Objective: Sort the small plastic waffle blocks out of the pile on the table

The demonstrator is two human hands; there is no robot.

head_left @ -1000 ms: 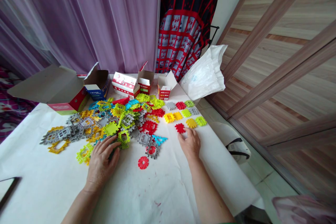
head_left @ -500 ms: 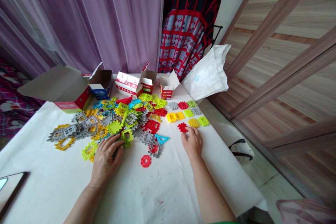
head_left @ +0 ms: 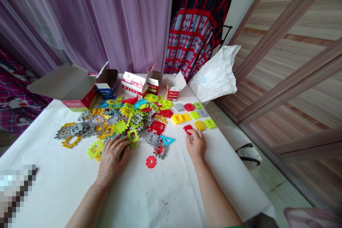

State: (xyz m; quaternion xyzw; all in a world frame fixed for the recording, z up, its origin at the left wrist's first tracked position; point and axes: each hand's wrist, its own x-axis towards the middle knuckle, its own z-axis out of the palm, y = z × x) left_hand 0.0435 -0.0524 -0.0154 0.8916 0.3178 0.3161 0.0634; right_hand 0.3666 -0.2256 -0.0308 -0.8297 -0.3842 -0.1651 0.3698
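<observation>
The left hand's fingers point(head_left: 119, 145) rest on the near edge of a heap of interlocking plastic tiles point(head_left: 117, 123), which spreads ahead and left of them on the bench point(head_left: 53, 174). The right hand's fingers point(head_left: 192, 136) touch a loose tile point(head_left: 187, 128), part of a group of separate tiles point(head_left: 193, 114) ahead of them. A plastic gear disc point(head_left: 151, 161) lies between both hands. Open cardboard boxes point(head_left: 133, 84) stand behind the heap, and a plastic bag point(head_left: 215, 74) sits behind the separate tiles.
</observation>
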